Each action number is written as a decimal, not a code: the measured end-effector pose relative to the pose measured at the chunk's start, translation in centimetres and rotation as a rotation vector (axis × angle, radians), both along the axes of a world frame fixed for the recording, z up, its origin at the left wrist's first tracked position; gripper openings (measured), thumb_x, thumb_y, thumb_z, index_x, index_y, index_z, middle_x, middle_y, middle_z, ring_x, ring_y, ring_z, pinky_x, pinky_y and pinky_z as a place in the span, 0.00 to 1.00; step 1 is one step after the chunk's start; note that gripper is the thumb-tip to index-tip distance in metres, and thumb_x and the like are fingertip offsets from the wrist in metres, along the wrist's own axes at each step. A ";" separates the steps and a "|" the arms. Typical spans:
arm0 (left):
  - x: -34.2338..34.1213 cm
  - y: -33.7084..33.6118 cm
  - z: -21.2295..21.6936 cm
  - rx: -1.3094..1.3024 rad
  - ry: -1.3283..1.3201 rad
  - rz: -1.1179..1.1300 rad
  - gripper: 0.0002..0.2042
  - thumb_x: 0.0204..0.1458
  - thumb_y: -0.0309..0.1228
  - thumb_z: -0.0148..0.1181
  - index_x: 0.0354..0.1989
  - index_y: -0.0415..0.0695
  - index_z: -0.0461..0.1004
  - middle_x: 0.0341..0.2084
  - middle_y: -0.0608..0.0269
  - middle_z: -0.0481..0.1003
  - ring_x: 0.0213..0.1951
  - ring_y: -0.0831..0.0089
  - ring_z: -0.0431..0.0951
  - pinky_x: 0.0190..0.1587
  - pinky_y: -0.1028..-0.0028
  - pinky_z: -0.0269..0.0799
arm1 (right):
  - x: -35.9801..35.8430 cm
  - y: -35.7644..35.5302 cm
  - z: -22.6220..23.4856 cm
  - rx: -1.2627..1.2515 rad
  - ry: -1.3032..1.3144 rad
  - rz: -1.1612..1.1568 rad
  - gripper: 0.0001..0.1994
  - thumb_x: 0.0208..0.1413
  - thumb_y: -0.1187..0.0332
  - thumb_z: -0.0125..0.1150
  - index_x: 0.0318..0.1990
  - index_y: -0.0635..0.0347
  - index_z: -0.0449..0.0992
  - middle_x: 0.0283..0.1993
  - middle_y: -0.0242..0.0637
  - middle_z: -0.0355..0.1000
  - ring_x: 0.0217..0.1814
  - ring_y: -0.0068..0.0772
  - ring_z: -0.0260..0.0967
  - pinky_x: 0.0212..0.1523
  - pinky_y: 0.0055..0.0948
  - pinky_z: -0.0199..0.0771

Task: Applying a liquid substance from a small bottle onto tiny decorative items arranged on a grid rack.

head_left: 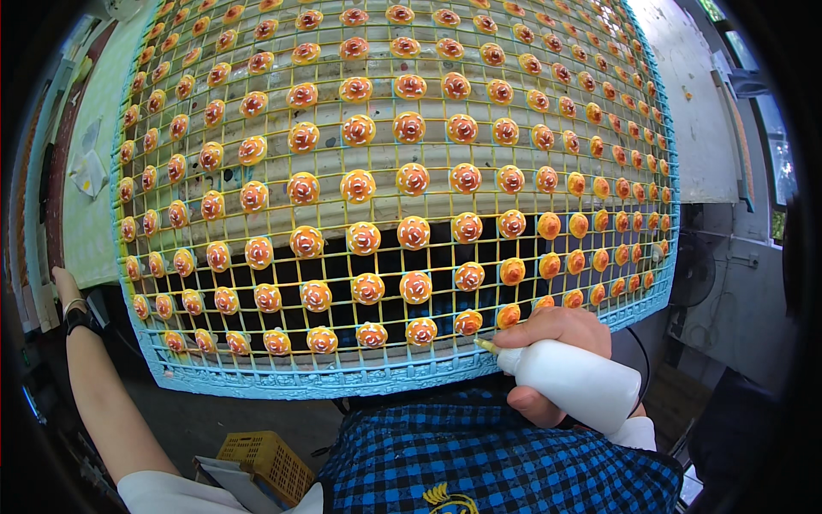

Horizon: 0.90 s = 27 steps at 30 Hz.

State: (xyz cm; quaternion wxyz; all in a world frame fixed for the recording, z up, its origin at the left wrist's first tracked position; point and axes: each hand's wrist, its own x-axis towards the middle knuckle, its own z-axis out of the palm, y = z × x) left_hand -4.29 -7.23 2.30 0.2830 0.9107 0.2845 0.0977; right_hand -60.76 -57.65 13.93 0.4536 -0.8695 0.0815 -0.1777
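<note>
Right hand (563, 325) clamps squeeze bottle (582, 382), lower right — likely streaking orange domes (468, 322); next needs steady aim — left hand (66, 287), hold unclear.

Pale green tabletop (92, 227) at left, whitish flat surface (689, 111) at right, daylight in a far-right window (783, 158), grey wall (732, 291) below, dark round fan (692, 271) nearby, dark floor (282, 418) at lower left

White short fabric sleeve (175, 494) on left arm, white fabric cuff (635, 433) on right. Blue-and-black checked cloth apron (497, 445), yellow wing-like emblem (438, 494) on front, cut by frame edge. Left wrist: black band-type watch (83, 319) plus thin pale bracelet (75, 304). Right hand (561, 330) bare.
</note>
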 end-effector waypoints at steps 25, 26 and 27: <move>-4.3 -2.3 1.9 -0.055 -0.026 -0.046 0.32 0.51 0.49 0.26 0.52 0.30 0.54 0.53 0.46 0.55 0.56 0.59 0.53 0.56 0.69 0.47 | -0.6 -0.4 -0.1 0.072 0.002 -0.027 0.19 0.39 0.55 0.60 0.30 0.64 0.71 0.20 0.33 0.67 0.16 0.26 0.65 0.15 0.19 0.63; -4.4 -2.3 1.9 -0.059 -0.026 -0.046 0.32 0.51 0.49 0.26 0.52 0.30 0.54 0.53 0.46 0.55 0.56 0.59 0.53 0.56 0.69 0.47 | -0.6 -0.3 -0.2 0.071 0.002 -0.028 0.19 0.39 0.55 0.60 0.30 0.64 0.71 0.20 0.33 0.67 0.16 0.26 0.65 0.15 0.19 0.63; -4.5 -2.3 1.9 -0.063 -0.026 -0.046 0.32 0.50 0.49 0.26 0.52 0.30 0.54 0.53 0.46 0.55 0.56 0.59 0.53 0.56 0.69 0.47 | -0.7 -0.3 -0.3 0.072 -0.006 -0.042 0.19 0.40 0.55 0.60 0.30 0.64 0.71 0.20 0.33 0.67 0.16 0.26 0.65 0.15 0.19 0.63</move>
